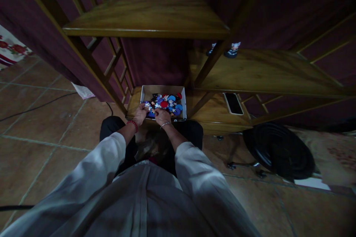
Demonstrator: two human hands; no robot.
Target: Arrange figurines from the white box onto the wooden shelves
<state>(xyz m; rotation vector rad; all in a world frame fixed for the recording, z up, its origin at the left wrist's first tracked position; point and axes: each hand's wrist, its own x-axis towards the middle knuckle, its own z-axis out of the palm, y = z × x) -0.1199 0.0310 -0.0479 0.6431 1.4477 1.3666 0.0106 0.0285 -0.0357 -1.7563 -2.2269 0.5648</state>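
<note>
A shallow open cardboard box (164, 89) sits on the low wooden shelf in front of me. Inside it lies a jumble of small cartoon figurines (164, 103) in blue, red, white and black. My left hand (140, 114) is at the box's front left corner, its fingers closed around a small white-and-purple figurine (147, 105). Over the front rim, my right hand (162, 116) is curled with its fingertips close to the left hand. What those fingers grip, if anything, is hidden.
Two figurines, one plainly visible (233, 50), stand on the middle shelf (267, 70) at right. A dark-screened phone (233, 103) lies on the lower shelf. An upper shelf (147, 16) overhangs the box. To the right is a black round stool (278, 152) with casters.
</note>
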